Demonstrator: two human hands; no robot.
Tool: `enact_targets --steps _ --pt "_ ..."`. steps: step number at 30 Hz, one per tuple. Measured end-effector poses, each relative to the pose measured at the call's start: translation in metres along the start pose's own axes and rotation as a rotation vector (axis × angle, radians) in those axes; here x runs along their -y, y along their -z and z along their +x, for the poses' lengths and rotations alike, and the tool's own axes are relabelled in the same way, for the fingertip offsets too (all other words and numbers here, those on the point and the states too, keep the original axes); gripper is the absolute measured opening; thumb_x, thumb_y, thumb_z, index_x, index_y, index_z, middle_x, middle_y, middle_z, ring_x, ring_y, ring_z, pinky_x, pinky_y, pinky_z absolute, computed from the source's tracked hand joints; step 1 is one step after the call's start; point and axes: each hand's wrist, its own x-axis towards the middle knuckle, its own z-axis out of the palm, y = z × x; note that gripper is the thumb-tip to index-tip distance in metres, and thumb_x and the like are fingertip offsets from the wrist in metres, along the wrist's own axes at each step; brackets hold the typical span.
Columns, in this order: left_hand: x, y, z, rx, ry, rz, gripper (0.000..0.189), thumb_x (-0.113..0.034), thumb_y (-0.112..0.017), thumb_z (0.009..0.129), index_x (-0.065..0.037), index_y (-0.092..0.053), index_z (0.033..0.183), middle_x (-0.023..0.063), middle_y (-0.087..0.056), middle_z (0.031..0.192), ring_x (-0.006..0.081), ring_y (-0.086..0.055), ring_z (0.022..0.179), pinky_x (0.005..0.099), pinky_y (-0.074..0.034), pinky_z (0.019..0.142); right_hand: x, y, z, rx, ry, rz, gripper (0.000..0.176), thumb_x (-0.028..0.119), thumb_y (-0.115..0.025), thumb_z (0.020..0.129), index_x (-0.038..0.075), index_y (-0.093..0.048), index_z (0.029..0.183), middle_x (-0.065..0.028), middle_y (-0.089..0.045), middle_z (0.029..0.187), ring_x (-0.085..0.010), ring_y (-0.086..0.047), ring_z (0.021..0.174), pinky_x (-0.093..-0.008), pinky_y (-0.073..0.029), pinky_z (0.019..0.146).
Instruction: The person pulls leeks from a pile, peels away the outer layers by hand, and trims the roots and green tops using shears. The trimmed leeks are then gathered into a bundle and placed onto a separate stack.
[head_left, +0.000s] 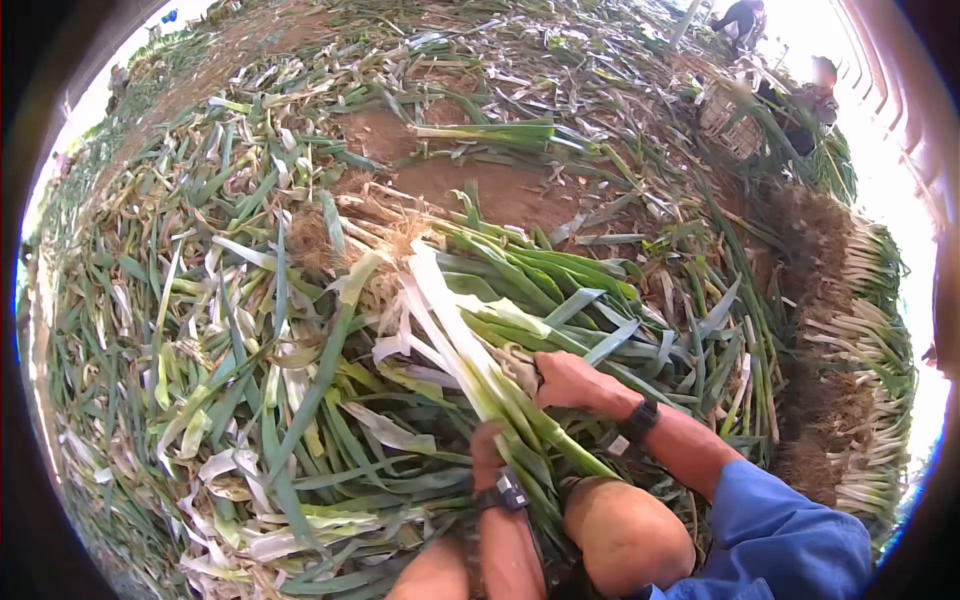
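Observation:
A few long green onions [452, 335] lie slanted in front of me, white shafts and tangled roots pointing away, green leaves running back between my knees. My left hand [488, 442] is closed around them from the left, its fingers partly hidden behind the stalks. On their right side my right hand [552, 380] is closed against the stalks, with a pale beige patch at its fingers that I cannot make out. Just beyond, more green onions [545, 270] lie in a pile with their roots [395, 240] to the left.
Loose leaves and peelings [230, 340] cover the ground around me. One trimmed stalk bundle [490, 132] lies on bare soil [480, 188]. At right, bundled green onions [860, 330] form a row, roots inward. A woven basket [732, 122] stands near another person [808, 105] at upper right.

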Motion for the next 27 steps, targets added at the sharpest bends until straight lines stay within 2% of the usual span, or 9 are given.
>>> enact_targets --steps 2,5,7,10,11,14,17,21,27 --pt "-0.002 -0.004 -0.001 0.072 0.012 0.015 0.053 -0.024 -0.064 0.079 0.008 -0.058 0.121 0.0205 -0.067 0.109 0.0334 -0.068 0.092 0.0425 -0.058 0.082 0.004 0.002 0.016 -0.044 0.0 -0.011 0.033 0.024 -0.065 0.074 -0.004 -0.064 0.092 -0.0285 -0.068 0.085 -0.0459 -0.067 0.082 -0.0516 -0.053 0.076" --pt "-0.016 -0.039 -0.013 0.189 -0.013 -0.197 0.039 -0.021 -0.064 0.079 0.008 -0.064 0.105 0.0182 -0.069 0.096 0.0314 -0.07 0.08 0.0417 -0.06 0.072 0.01 -0.002 0.026 -0.139 -0.025 -0.023 0.036 0.025 -0.066 0.074 -0.004 -0.062 0.095 -0.0273 -0.068 0.087 -0.0457 -0.066 0.085 -0.0513 -0.053 0.078" --pt "-0.024 -0.048 -0.018 0.111 0.001 -0.094 0.04 -0.02 -0.063 0.08 0.01 -0.063 0.107 0.02 -0.069 0.1 0.0329 -0.069 0.084 0.0427 -0.06 0.076 0.014 -0.004 0.026 -0.178 -0.022 -0.028 0.036 0.025 -0.066 0.073 -0.004 -0.063 0.095 -0.0275 -0.068 0.089 -0.045 -0.067 0.088 -0.0508 -0.053 0.079" --pt "-0.027 -0.049 -0.019 0.12 0.006 -0.047 0.044 -0.018 -0.062 0.08 0.011 -0.061 0.113 0.0248 -0.067 0.112 0.0352 -0.067 0.1 0.0438 -0.055 0.09 0.014 0.015 -0.011 0.008 -0.058 -0.084 0.036 0.025 -0.069 0.075 -0.003 -0.06 0.095 -0.0274 -0.067 0.084 -0.0466 -0.066 0.083 -0.0538 -0.051 0.075" --pt "-0.029 -0.051 -0.014 0.231 0.061 -0.115 0.049 -0.018 -0.063 0.08 0.011 -0.06 0.118 0.0254 -0.066 0.116 0.0347 -0.065 0.105 0.0436 -0.054 0.094 0.01 0.02 -0.013 0.044 -0.053 -0.102 0.036 0.025 -0.068 0.074 -0.003 -0.062 0.094 -0.0279 -0.068 0.086 -0.0463 -0.066 0.085 -0.053 -0.052 0.076" --pt "-0.02 -0.051 -0.012 0.302 0.091 -0.223 0.06 -0.02 -0.064 0.079 0.012 -0.054 0.129 0.0254 -0.063 0.124 0.0344 -0.063 0.112 0.0426 -0.051 0.098 0.001 0.032 -0.007 0.12 -0.062 -0.084 0.036 0.024 -0.067 0.071 -0.006 -0.066 0.092 -0.0292 -0.068 0.09 -0.0456 -0.067 0.09 -0.0511 -0.052 0.08" --pt "-0.024 -0.054 -0.014 0.334 0.141 -0.219 0.069 -0.019 -0.07 0.074 0.01 -0.051 0.134 0.0229 -0.062 0.127 0.0338 -0.062 0.115 0.0431 -0.05 0.102 -0.001 0.033 0.016 -0.07 -0.123 -0.019 0.039 0.024 -0.068 0.069 -0.006 -0.066 0.094 -0.0295 -0.069 0.092 -0.0444 -0.067 0.092 -0.0496 -0.052 0.081" --pt "-0.017 -0.045 -0.005 0.369 0.131 -0.175 0.067 -0.019 -0.068 0.074 0.01 -0.052 0.132 0.0227 -0.064 0.125 0.0333 -0.063 0.115 0.0423 -0.05 0.101 0.011 0.045 0.022 0.098 -0.116 0.025 0.043 0.024 -0.071 0.067 -0.005 -0.069 0.099 -0.0289 -0.069 0.095 -0.0418 -0.068 0.093 -0.0478 -0.053 0.079" --pt "-0.02 -0.055 -0.016 0.307 0.033 -0.142 0.065 -0.02 -0.067 0.074 0.01 -0.054 0.131 0.0228 -0.065 0.123 0.0336 -0.064 0.112 0.0406 -0.051 0.099 -0.024 0.031 0.049 0.161 -0.086 -0.047 0.052 0.027 -0.079 0.061 -0.002 -0.065 0.102 -0.0219 -0.069 0.099 -0.0377 -0.067 0.094 -0.0445 -0.052 0.08"
